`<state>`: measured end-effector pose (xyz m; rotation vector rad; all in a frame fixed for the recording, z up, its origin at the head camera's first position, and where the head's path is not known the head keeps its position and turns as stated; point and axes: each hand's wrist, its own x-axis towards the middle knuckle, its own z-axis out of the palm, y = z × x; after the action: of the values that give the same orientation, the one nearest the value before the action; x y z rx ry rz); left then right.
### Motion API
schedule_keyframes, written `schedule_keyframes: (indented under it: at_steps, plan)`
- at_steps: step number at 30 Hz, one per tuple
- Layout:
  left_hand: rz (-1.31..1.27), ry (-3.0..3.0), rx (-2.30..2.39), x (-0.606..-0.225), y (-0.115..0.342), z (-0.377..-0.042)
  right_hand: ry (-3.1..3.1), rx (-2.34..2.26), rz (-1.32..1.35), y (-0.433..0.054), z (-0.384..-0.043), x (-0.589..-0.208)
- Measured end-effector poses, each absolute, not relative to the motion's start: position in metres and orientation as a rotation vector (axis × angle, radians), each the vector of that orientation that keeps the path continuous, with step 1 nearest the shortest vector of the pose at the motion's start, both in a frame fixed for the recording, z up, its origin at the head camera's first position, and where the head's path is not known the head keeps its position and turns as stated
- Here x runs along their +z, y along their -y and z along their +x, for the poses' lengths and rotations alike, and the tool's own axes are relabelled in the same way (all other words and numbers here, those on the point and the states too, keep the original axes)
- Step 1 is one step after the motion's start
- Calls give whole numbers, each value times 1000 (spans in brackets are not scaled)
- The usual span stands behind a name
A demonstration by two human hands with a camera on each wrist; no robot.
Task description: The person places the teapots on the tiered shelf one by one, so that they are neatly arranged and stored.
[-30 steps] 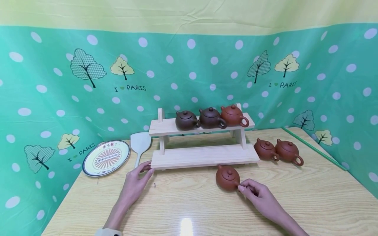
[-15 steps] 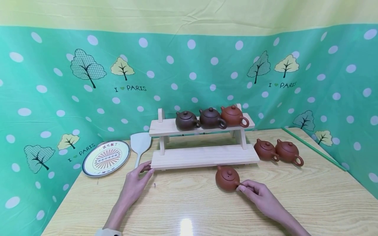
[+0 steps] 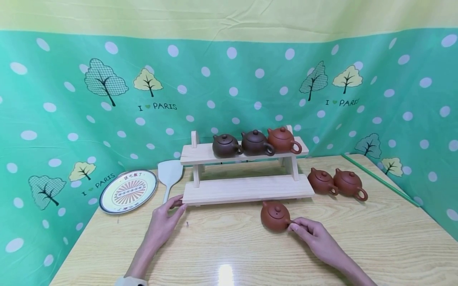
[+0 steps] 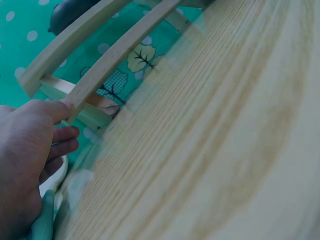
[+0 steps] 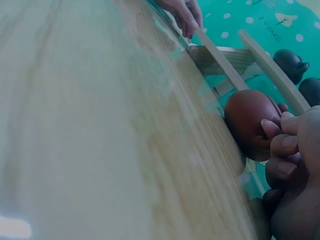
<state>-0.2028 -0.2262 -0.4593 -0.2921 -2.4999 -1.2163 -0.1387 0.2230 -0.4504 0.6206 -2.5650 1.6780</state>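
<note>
My right hand point(image 3: 316, 240) pinches the handle of a reddish-brown teapot point(image 3: 274, 216) between thumb and fingers. The teapot is upright, just in front of the right half of a two-tier wooden display rack point(image 3: 247, 190). In the right wrist view, curled fingers cover most of the handle beside the round teapot body point(image 5: 247, 120). My left hand point(image 3: 161, 224) holds the left end of the rack's lower shelf; the left wrist view has the thumb on the board's end point(image 4: 80, 97) with the other fingers below. Two dark teapots point(image 3: 255, 142) and one reddish teapot point(image 3: 282, 140) stand on the upper shelf.
Two more reddish-brown teapots point(image 3: 348, 183) stand on the table right of the rack. A green rod point(image 3: 381, 180) lies along the table's right edge. To the left are a white spatula point(image 3: 170, 172) and a patterned plate point(image 3: 129, 192). A green dotted curtain point(image 3: 236, 103) hangs behind.
My right fingers have shifted slightly on the handle, and the teapot has moved a touch to the left. My left hand and the rack have stayed in place.
</note>
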Motion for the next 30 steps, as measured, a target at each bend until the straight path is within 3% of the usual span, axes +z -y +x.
schedule_keyframes:
  at_steps: [15, 30]
  plan:
    - [-295, 2497, -1198, -459, 226, -202, 2571, 1729, 392, -215, -134, -451]
    - [-278, 2515, -1212, -457, 225, -202, 2501, 1702, 378, -210, -133, -453]
